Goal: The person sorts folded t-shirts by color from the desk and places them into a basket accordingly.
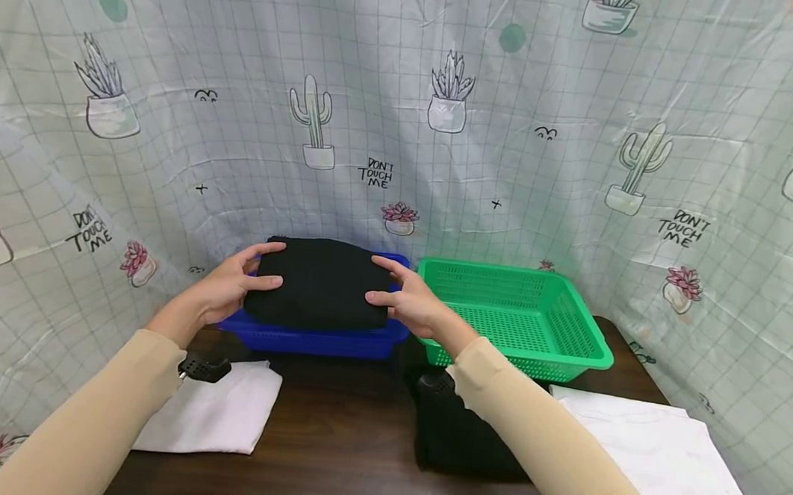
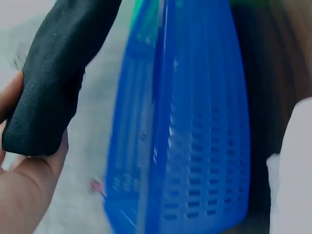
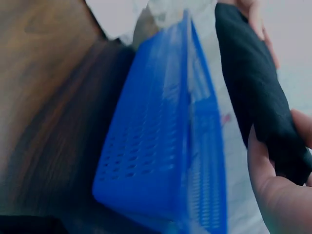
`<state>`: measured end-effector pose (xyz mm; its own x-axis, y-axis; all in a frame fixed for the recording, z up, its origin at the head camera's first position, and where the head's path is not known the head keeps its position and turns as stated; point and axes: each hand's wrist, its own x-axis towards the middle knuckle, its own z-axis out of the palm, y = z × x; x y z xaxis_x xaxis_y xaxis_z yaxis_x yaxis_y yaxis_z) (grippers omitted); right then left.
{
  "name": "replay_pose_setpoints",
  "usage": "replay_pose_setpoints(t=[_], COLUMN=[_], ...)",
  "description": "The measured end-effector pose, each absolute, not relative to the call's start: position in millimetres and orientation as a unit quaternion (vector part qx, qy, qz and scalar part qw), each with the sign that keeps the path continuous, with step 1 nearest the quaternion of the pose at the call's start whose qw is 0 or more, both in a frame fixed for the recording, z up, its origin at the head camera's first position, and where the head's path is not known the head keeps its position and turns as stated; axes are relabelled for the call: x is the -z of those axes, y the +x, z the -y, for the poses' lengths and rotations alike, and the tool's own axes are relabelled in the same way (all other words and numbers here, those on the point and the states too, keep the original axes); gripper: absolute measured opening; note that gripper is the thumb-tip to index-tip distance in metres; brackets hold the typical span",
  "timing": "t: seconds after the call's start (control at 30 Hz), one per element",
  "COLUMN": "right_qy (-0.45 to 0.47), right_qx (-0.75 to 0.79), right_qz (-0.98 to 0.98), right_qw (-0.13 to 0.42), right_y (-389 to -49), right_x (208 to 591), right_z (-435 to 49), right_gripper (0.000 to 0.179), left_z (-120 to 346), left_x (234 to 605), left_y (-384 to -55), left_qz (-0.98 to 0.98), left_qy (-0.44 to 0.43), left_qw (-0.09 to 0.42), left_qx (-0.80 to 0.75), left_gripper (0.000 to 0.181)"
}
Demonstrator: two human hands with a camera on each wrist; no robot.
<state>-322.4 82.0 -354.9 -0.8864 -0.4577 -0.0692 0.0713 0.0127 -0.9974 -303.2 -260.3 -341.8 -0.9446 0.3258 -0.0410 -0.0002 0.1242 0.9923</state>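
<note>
A folded black cloth (image 1: pixel 320 285) is gripped between both hands, one at each side edge. My left hand (image 1: pixel 228 287) holds its left edge, and my right hand (image 1: pixel 417 302) holds the right edge, each with the thumb on the near face. Above the blue basket (image 1: pixel 317 342) the cloth hangs, covering most of its opening in the head view. From both wrist views the black cloth (image 2: pixel 53 83) appears as a thick folded bundle, raised over the rim of the slotted blue basket (image 3: pixel 141 122).
To the right stands a green basket (image 1: pixel 548 369). A folded white cloth (image 1: pixel 220 410) lies at the left on the dark wooden table (image 1: pixel 333 431). Another folded black cloth (image 1: pixel 460 438) sits under the right forearm, with a second white cloth (image 1: pixel 655 448) beside it. A patterned curtain (image 1: pixel 403 128) surrounds the table.
</note>
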Motion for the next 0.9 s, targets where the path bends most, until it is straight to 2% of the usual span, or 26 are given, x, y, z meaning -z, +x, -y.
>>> replay_pose_setpoints(t=[0.27, 0.77, 0.9], right_qy=[-0.109, -0.065, -0.052], right_qx=[0.682, 0.641, 0.626], right_qz=[-0.698, -0.738, -0.755], right_qw=[0.19, 0.201, 0.188], right_y=[-358, -379, -382], right_x=[383, 414, 420], right_z=[-61, -33, -31], right_gripper=[0.075, 0.077, 0.076], left_z=[266, 267, 259], left_x=[371, 409, 409], left_y=[-341, -364, -369], left_qz=[-0.747, -0.781, -0.784], left_qy=[0.08, 0.018, 0.02], left_qw=[0.136, 0.136, 0.156], left_qx=[-0.645, -0.61, -0.6], left_gripper=[0.076, 0.077, 0.077])
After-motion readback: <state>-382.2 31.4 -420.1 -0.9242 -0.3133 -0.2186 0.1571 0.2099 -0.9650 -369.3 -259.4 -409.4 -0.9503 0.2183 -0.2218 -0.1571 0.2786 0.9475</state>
